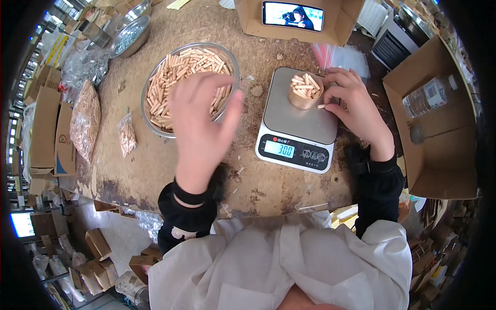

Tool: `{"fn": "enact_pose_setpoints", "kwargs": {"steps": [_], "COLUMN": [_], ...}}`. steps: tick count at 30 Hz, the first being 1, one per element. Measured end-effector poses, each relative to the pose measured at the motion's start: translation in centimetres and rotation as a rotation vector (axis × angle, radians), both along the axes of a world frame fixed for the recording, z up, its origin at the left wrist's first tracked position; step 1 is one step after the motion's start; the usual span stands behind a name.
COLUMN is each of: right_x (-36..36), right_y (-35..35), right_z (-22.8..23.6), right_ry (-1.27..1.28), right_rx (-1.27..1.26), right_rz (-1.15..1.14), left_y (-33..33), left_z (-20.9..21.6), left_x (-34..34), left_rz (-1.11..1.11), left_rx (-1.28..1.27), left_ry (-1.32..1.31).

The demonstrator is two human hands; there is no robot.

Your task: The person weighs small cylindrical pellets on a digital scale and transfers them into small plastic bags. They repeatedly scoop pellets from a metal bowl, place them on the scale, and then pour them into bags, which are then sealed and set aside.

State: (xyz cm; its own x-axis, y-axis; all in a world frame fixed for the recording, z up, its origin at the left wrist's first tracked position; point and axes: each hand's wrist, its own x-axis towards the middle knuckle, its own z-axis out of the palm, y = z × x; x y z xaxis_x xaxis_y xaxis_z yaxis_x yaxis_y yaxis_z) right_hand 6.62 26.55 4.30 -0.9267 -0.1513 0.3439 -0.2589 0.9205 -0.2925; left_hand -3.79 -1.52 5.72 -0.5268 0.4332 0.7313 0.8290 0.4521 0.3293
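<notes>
Left edge: cardboard boxes (45, 126) stacked beside the table (155, 165), with clear bags of dowels (85, 120) lying near them; a nudge could send a bag over the rim. Steel bowl (150, 85) heaped with short wooden dowels (178, 67); the left hand (199, 121) hovers blurred over its near side, fingers spread and loose, holding nothing visible, and it could catch the rim and spill pegs. Centre-right: kitchen scale (297, 121) with lit display, carrying a small cup (305, 93) filled with dowels. The right hand (356, 106) touches the cup, fingers pinching one dowel (321, 106) at its side; leaning on the platform would likely falsify the reading, or tip the cup. Behind: a phone (293, 15) propped in a carton. Right: an open box with a water bottle (429, 95). Surface: round, worn, stained wood. Room: cluttered workshop.
</notes>
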Motion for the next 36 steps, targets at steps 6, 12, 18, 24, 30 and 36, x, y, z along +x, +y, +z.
{"fn": "enact_pose_setpoints", "kwargs": {"steps": [6,12,18,24,30,36], "right_x": [0.5,-0.8,-0.7,-0.4,0.7,1.2], "right_y": [0.7,-1.8,-2.1,-2.0,-4.2,-6.5], "right_z": [1.5,-0.3,-0.3,0.0,1.5,2.1], "right_ry": [0.024,0.126,0.110,0.061,0.116,0.192], "right_rx": [-0.473,-0.359,-0.344,-0.334,-0.337,-0.204], "right_rz": [-0.031,0.003,0.027,0.057,0.168,0.273], "left_y": [-3.4,-3.1,-3.3,-3.2,-2.1,1.4], "left_z": [-1.6,-3.2,-3.3,-2.7,-0.7,-0.4], "left_x": [-3.2,-3.7,-3.9,-3.7,-2.8,2.1], "left_rz": [0.368,0.266,0.223,0.260,0.136,-0.506], "left_rx": [-0.207,-0.293,-0.309,-0.329,-0.001,0.136], "left_ry": [-0.188,-0.271,-0.307,-0.261,-0.045,-0.167]}}
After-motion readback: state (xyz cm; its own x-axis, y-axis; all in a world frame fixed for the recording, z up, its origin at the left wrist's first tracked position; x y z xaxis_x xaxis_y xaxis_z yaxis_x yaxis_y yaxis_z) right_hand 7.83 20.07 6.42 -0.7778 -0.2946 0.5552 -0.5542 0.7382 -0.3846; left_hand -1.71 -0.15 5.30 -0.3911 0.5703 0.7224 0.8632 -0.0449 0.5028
